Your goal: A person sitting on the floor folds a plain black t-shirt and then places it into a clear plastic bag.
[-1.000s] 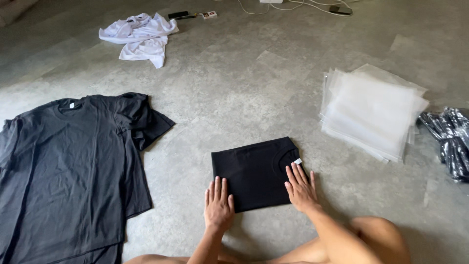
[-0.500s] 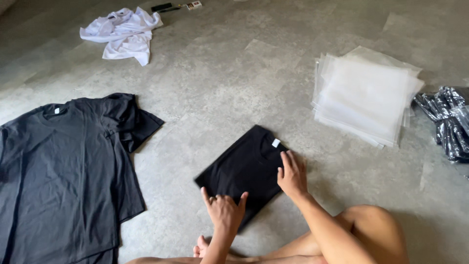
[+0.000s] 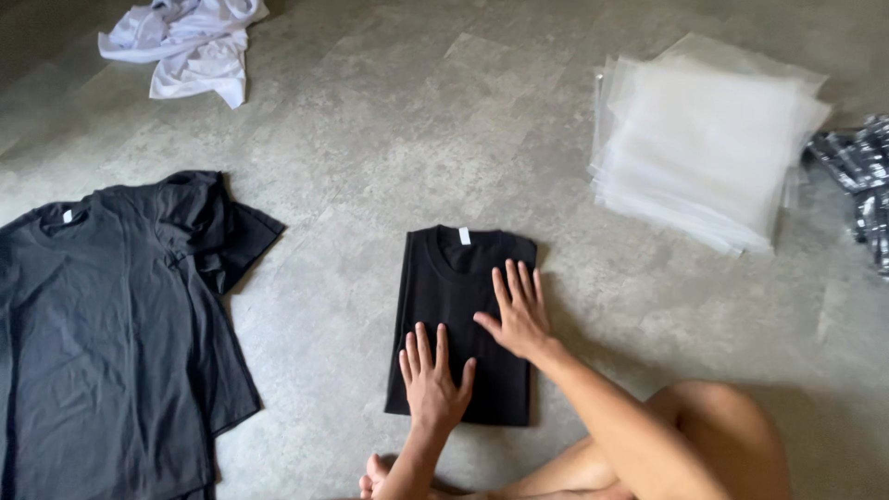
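A folded black t-shirt (image 3: 454,278) lies on the grey floor in front of me, collar and white neck tag facing away. My left hand (image 3: 432,381) rests flat on its near left part, fingers spread. Flat on the shirt's right half, a little farther up, lies my right hand (image 3: 519,310), also with fingers apart. Neither hand grips anything.
Black t-shirts (image 3: 102,324) lie spread flat at the left. A crumpled white garment (image 3: 190,42) sits at the far left. A stack of clear plastic bags (image 3: 708,139) lies at the right, with dark packaged items (image 3: 861,176) beyond it. My bare knee (image 3: 704,444) is at bottom right.
The folded shirt has been turned from lying sideways to lying lengthwise with the collar away from me. Both hands have moved onto its top and now lie flat.
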